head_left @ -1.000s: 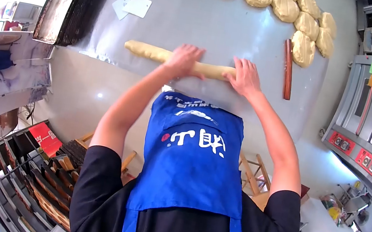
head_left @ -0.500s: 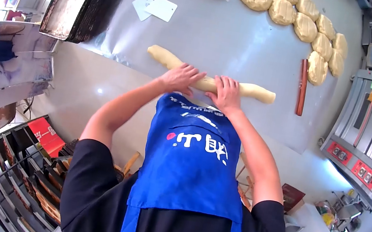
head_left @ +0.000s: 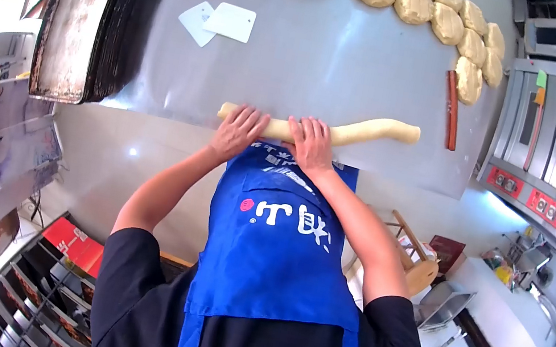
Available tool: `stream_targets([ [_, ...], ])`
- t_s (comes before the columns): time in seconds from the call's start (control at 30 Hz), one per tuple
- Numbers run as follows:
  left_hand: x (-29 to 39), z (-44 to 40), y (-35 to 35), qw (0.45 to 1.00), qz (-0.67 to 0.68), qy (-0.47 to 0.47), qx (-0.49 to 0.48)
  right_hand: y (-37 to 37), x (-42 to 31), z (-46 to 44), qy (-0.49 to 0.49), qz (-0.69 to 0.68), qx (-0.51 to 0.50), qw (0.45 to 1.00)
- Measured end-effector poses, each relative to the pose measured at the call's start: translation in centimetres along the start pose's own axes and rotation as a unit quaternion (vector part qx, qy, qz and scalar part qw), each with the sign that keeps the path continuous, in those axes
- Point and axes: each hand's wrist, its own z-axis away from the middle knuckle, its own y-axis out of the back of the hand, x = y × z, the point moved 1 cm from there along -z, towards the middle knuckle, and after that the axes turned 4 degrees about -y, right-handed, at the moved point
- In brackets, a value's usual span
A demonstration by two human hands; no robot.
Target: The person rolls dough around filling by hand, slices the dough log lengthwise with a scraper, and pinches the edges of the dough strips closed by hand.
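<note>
So the big metal table (head_left: 311, 61) fills the top half of the frame, with a stack of dark-edged trays (head_left: 82, 16) at upper left and a bunch of dough lumps (head_left: 446, 24) at upper right. The long dough roll (head_left: 377, 128) lies along the near edge, around the centre. Left hand (head_left: 236, 131) is spread flattish over its left end, right hand (head_left: 311, 144) the same mid-roll; the palms' undersides are hidden, so can't really tell how hard they press. Reddish stick (head_left: 451, 113) right of centre, two white cards (head_left: 233, 22) upper left.
</note>
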Motion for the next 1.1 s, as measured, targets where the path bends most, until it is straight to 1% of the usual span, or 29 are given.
stream_targets([
  [0.07, -0.8, -1.7, 1.6, 0.998, 0.053, 0.023, -0.01, 0.6, 0.3, -1.2, -0.008, -0.004, 0.01, 1.0],
  [0.1, -1.4, -2.1, 1.2, 0.998, 0.057, 0.012, -0.007, 0.8, 0.7, -1.8, -0.007, -0.013, 0.016, 1.0],
  [0.13, -2.3, -2.6, 0.1, 0.992, 0.093, 0.045, -0.071, 0.2, 1.7, -2.7, -0.031, -0.05, -0.056, 0.997],
  [0.17, -3.2, -3.2, -1.0, 0.98, 0.126, 0.076, -0.136, -0.4, 2.7, -3.9, -0.042, -0.044, -0.053, 0.997],
  [0.2, -4.2, -4.1, -2.0, 0.98, 0.147, 0.087, -0.106, -1.3, 3.6, -5.0, -0.07, -0.063, -0.084, 0.992],
  [0.23, -5.1, -5.0, -2.1, 0.98, 0.153, 0.073, -0.107, -1.9, 4.1, -5.5, -0.099, -0.084, -0.115, 0.985],
  [0.27, -6.1, -6.0, -1.7, 0.985, 0.128, 0.094, -0.07, -1.9, 4.3, -6.2, -0.112, -0.081, -0.113, 0.984],
  [0.3, -6.9, -6.9, -1.4, 0.988, 0.1, 0.116, -0.032, -1.4, 4.5, -7.3, -0.127, -0.071, -0.076, 0.986],
  [0.33, -7.1, -7.3, -1.4, 0.988, 0.103, 0.107, -0.031, -1.0, 4.6, -8.0, -0.141, -0.062, -0.038, 0.987],
  [0.37, -6.9, -7.2, -1.2, 0.991, 0.073, 0.105, -0.034, -0.5, 4.1, -7.9, -0.148, -0.061, -0.037, 0.986],
  [0.4, -6.6, -7.1, -0.9, 0.993, 0.041, 0.105, -0.036, -0.3, 3.6, -7.6, -0.116, -0.009, -0.04, 0.992],
  [0.43, -6.1, -6.9, -0.5, 0.993, 0.039, 0.102, -0.034, 0.1, 3.4, -7.7, -0.081, 0.044, -0.039, 0.995],
  [0.47, -5.6, -6.6, -0.1, 0.986, 0.056, 0.129, -0.086, 0.8, 3.9, -7.6, -0.04, 0.011, 0.002, 0.999],
  [0.5, -5.3, -6.7, 0.1, 0.976, 0.072, 0.155, -0.137, 1.6, 4.9, -7.7, -0.044, 0.012, 0.008, 0.999],
  [0.53, -4.7, -7.3, 0.5, 0.967, 0.088, 0.191, -0.145, 2.2, 6.4, -7.6, -0.093, -0.077, 0.015, 0.993],
  [0.57, -3.8, -8.0, 0.5, 0.966, 0.089, 0.188, -0.15, 2.7, 7.7, -7.2, -0.138, -0.167, 0.018, 0.976],
  [0.6, -2.8, -10.4, 1.6, 0.98, 0.072, 0.143, -0.119, 2.5, 10.1, -6.8, -0.138, -0.15, 0.113, 0.973],
  [0.63, -1.5, -12.6, 1.8, 0.99, 0.054, 0.099, -0.088, 3.5, 12.7, -6.7, -0.189, -0.111, 0.068, 0.973],
  [0.67, -0.3, -14.7, 0.5, 0.986, 0.119, 0.053, -0.104, 4.7, 14.9, -6.3, -0.238, -0.072, 0.022, 0.968],
  [0.7, 1.0, -16.5, -0.9, 0.976, 0.183, 0.005, -0.119, 5.1, 16.8, -5.4, -0.237, -0.073, 0.019, 0.969],
  [0.73, 2.9, -17.6, -2.1, 0.976, 0.185, 0.008, -0.119, 5.3, 18.6, -4.2, -0.227, -0.036, 0.033, 0.973],
  [0.77, 4.9, -18.6, -3.5, 0.979, 0.174, -0.035, -0.095, 5.5, 20.1, -3.1, -0.218, 0.001, 0.049, 0.975],
  [0.8, 6.2, -19.4, -4.7, 0.981, 0.163, -0.08, -0.07, 5.3, 21.1, -1.6, -0.22, 0.002, 0.05, 0.974],
  [0.83, 7.3, -19.6, -5.3, 0.98, 0.166, -0.083, -0.072, 5.2, 21.1, 0.6, -0.183, 0.028, 0.031, 0.982],
  [0.87, 8.5, -19.1, -5.7, 0.985, 0.146, -0.047, -0.084, 4.8, 20.7, 3.0, -0.146, 0.051, 0.008, 0.988],
  [0.9, 9.4, -18.6, -5.8, 0.988, 0.123, -0.009, -0.096, 5.4, 19.8, 4.5, -0.15, 0.049, 0.006, 0.987],
  [0.97, 10.2, -17.0, -5.2, 0.99, 0.106, -0.009, -0.088, 6.9, 17.7, 6.9, -0.154, -0.003, 0.027, 0.988],
  [1.03, 10.6, -15.9, -5.1, 0.993, 0.074, -0.042, -0.075, 7.3, 15.9, 9.0, -0.158, 0.003, 0.038, 0.987],
  [1.1, 10.3, -16.6, -5.6, 0.991, 0.086, -0.049, -0.087, 7.2, 15.8, 9.5, -0.167, 0.01, 0.049, 0.985],
])
